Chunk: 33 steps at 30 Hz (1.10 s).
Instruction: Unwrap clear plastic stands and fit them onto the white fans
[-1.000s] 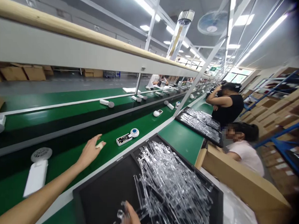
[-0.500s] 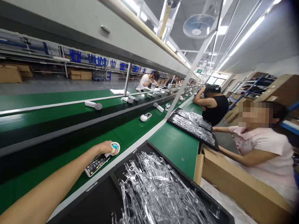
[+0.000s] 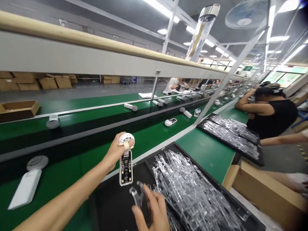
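My left hand is closed around the round white head of a small device, whose open body shows a dark circuit board. The device is held over the left edge of a black tray. Below and to the right, my right hand has its thumb and fingers around a clear plastic piece. Many more clear plastic pieces lie heaped in the tray, to the right of this hand.
White devices lie on the green conveyor. A metal post rises beyond the tray. Another tray of clear parts, a cardboard box and people are at the right.
My left hand has lifted the device off the conveyor side and turned it upright. My right hand has come into view with a clear piece. The view has swung left.
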Each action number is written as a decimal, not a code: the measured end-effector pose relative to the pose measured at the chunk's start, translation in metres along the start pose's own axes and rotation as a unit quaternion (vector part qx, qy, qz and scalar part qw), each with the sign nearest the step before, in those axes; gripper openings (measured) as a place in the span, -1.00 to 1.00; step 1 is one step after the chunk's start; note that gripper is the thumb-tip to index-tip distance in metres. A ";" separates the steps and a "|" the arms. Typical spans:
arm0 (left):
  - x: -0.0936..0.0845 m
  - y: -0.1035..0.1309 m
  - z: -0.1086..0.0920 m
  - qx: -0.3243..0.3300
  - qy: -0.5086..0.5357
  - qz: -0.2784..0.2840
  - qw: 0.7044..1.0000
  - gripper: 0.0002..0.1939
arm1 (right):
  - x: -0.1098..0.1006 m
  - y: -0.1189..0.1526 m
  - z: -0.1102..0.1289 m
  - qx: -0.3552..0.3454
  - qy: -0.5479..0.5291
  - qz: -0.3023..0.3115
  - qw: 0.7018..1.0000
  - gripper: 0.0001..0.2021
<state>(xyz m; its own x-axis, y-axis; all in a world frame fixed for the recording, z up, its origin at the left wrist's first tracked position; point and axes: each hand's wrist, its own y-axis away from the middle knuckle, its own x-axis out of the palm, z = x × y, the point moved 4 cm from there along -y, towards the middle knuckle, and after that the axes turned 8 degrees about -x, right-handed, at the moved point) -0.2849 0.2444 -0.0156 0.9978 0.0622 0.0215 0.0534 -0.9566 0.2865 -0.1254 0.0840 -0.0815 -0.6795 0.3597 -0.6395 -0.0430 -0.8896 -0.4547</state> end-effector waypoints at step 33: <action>-0.061 0.189 0.079 -0.112 0.150 -0.107 0.976 -0.42 | 0.048 0.018 0.076 0.232 -0.242 0.001 0.942 -0.48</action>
<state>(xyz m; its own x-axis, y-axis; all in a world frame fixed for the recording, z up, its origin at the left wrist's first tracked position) -0.3323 0.0368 -0.0386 0.9070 0.3660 0.2086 0.2152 -0.8283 0.5173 -0.2147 0.0634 -0.0734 -0.9295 0.2868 -0.2318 -0.2803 -0.9579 -0.0613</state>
